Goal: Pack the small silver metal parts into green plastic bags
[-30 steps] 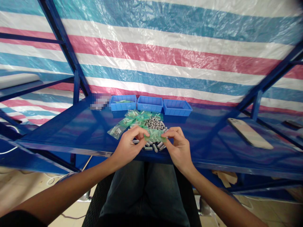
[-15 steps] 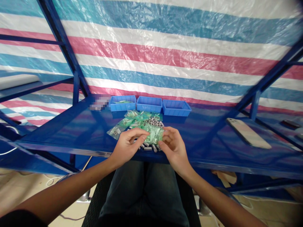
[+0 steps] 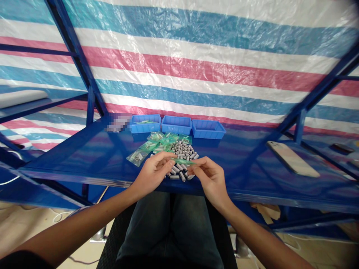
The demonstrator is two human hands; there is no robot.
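My left hand and my right hand pinch the two ends of a small green plastic bag, held flat and edge-on just above the blue shelf. Under the bag lies a pile of small grey metal cylinders. Behind and left of the pile lie several green bags with parts in them, one of them nearest my left hand.
Three blue plastic bins stand in a row at the shelf's back; the left one holds something green. A phone lies face down on the right. Blue rack posts rise at both sides before a striped tarpaulin.
The green bag has turned from facing me to lying flat and edge-on between my fingers. Both hands have stayed in front of the pile.
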